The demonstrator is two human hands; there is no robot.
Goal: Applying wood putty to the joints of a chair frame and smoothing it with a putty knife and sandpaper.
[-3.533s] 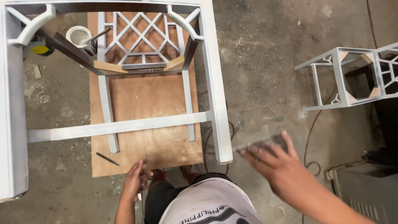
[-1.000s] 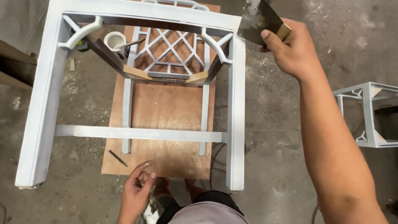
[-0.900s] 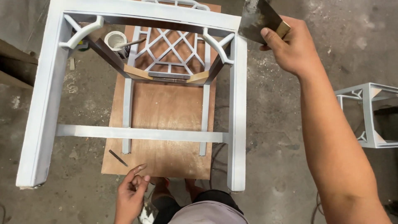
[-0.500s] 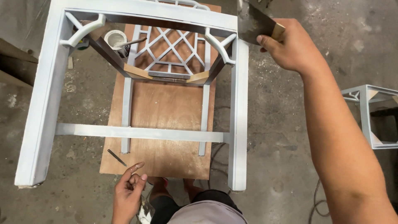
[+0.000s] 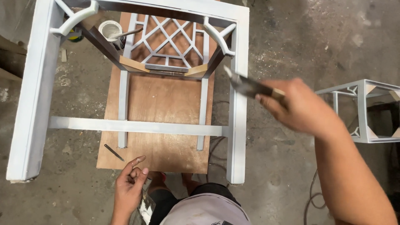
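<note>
Two hands: right hand point(image 5: 302, 110) grips a scraper point(image 5: 250, 87), blade touching the chair leg point(image 5: 238, 125); left hand point(image 5: 130, 185) loosely curled, empty. Blurred blade could gouge the leg's grey coat if angled steeply.

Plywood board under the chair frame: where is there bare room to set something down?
The plywood board is bare between the two thin rails, from the lattice back down to the crossbar, and again below the crossbar. Crowded: the top left corner with the putty cup, and the near left edge by the thin dark tool.
</note>
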